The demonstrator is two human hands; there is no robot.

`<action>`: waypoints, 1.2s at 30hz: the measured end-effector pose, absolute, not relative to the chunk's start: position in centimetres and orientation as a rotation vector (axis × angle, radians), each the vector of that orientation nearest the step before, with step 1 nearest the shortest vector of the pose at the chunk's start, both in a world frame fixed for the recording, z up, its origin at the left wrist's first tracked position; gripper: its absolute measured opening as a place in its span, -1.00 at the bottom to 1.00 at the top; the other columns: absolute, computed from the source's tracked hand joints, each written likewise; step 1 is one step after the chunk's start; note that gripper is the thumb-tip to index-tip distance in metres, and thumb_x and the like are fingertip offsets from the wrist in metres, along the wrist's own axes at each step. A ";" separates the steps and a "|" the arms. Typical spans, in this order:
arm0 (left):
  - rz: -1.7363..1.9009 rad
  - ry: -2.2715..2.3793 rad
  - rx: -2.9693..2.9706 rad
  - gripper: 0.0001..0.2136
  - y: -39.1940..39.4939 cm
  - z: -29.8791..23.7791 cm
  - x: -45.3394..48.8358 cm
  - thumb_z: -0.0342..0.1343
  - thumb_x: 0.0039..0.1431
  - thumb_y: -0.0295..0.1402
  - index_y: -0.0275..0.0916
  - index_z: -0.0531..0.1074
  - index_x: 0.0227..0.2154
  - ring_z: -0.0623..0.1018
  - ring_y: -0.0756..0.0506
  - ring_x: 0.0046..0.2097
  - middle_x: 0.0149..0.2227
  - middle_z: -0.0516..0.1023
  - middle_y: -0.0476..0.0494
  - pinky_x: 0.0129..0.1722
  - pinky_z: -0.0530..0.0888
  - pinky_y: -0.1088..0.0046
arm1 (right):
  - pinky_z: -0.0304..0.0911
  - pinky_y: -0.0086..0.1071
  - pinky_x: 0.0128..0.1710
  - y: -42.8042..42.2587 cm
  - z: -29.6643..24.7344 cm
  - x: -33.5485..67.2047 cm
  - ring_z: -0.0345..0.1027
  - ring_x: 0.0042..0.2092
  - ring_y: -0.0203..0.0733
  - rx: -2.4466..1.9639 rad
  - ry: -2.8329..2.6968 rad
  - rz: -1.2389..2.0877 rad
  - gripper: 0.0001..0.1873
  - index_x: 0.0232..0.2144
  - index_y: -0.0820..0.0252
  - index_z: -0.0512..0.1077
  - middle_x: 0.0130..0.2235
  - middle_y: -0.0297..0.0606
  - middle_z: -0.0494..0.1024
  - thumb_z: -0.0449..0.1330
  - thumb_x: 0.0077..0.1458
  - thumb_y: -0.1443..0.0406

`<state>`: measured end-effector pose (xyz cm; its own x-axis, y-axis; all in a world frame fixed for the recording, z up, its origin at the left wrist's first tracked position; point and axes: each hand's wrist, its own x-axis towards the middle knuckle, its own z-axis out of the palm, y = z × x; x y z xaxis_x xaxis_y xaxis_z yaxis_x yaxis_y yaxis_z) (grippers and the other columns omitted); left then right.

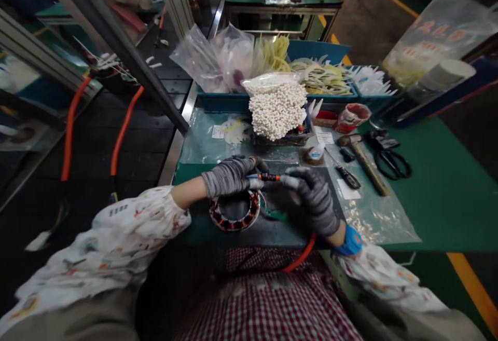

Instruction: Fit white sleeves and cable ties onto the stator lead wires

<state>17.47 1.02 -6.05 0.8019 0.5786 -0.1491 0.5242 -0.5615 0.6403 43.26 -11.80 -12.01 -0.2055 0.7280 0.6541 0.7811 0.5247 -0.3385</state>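
Note:
In grey-striped gloves, my left hand (231, 176) and my right hand (316, 200) meet over the front of the bench. Between their fingertips runs a small black-and-orange stick-like piece (269, 177) with a blue part at its left end. My left fingers close around the blue end, while my right fingers pinch the orange end. What exactly the piece is, I cannot make out. Just below my left hand lies a motor stator ring (235, 215) with copper windings, flat on a dark mat (286, 234). Thin green and white wires (268, 208) come off its right side.
Behind my hands sits a bundle of white-tipped sticks (277, 110), before bins of yellowish sleeves (322, 76). To the right lie a screwdriver (349, 177), a hammer (368, 164), scissors (392, 162) and a red-white cup (353, 118). A metal post (128, 45) stands left.

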 end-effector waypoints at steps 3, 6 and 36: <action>0.163 0.859 2.170 -0.66 0.7 -6.0 17.0 0.33 0.36 -0.17 -0.11 0.62 0.14 0.67 -0.18 -0.04 -0.06 0.70 -0.13 -0.03 0.60 0.29 | 0.38 0.06 0.23 -14.8 -12.5 41.8 0.48 0.22 0.14 -1.271 -2.089 -0.206 -0.53 0.24 -0.04 0.56 0.18 -0.13 0.68 0.16 0.49 -0.06; 0.165 0.864 2.110 -0.63 0.4 -6.4 16.9 0.35 0.33 -0.18 -0.10 0.61 0.15 0.66 -0.17 -0.09 -0.09 0.69 -0.11 -0.08 0.60 0.32 | 0.11 0.12 0.41 -17.2 -13.5 40.1 0.35 0.30 0.21 -1.452 -2.131 -0.286 -0.41 0.16 -0.02 0.61 0.27 -0.08 0.63 0.28 0.33 -0.22; 1.089 0.486 2.811 -0.75 -7.4 -8.8 17.4 0.09 0.60 -0.29 0.01 0.49 0.22 0.71 -0.08 0.14 0.04 0.80 0.10 0.67 0.06 0.00 | 0.69 -0.05 0.13 -17.8 -10.8 42.2 0.64 0.23 0.14 -1.288 -1.800 0.246 -0.61 0.25 -0.08 0.62 0.30 -0.08 0.64 0.20 0.51 0.06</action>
